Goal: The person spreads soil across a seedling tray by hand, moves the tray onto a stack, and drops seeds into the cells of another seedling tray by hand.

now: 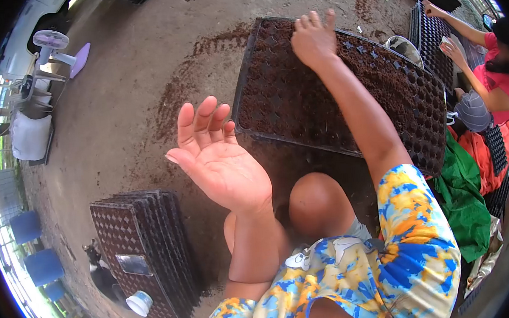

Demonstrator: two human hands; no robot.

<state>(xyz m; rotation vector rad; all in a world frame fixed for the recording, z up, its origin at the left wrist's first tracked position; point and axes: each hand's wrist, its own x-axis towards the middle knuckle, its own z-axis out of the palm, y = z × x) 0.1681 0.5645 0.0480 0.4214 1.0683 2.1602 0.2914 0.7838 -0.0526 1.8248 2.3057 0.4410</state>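
A large black seedling tray (298,140) with many small cells lies in front of my knees. Dark brown soil (282,88) covers its left part, and more soil lies loosely heaped toward the right, where several cells show their rims. My right hand (315,40) rests over the soil near the tray's far edge, fingers spread and stretched away from me, with nothing seen in it. My left hand (222,161) is raised in the air left of the tray, palm up, fingers slightly curled and apart, holding nothing.
A tray stack (148,251) stands at lower left, bearing a white tub (139,303) and a flat shiny rectangle (134,265). Another person (499,83) in pink handles trays (433,34) at right. A green sheet (462,196) lies close by. A fan (51,40) stands back left.
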